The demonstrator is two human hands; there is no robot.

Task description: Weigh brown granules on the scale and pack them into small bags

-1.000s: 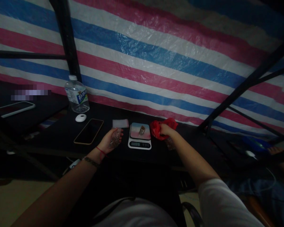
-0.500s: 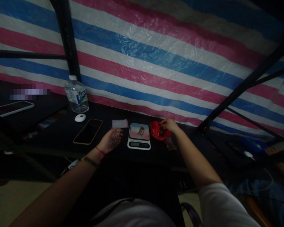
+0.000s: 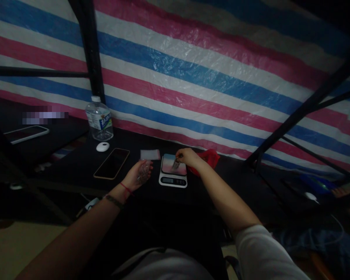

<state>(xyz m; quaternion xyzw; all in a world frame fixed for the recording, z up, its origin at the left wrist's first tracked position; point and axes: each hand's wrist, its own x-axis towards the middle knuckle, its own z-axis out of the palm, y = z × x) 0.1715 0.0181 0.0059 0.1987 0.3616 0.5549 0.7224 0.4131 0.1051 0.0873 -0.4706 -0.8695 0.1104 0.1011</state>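
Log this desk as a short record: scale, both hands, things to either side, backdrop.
Scale: white, with a small container on its platform; display digits unreadable
Left hand: fingers curled around clear plastic
Right hand: at the container; whether it pinches anything is unclear
Left of scale: flat pale packet, dark phone, white rounded object, clear bottle
Right of scale: red bag, partly hidden by the right forearm
Backdrop: striped plastic sheet
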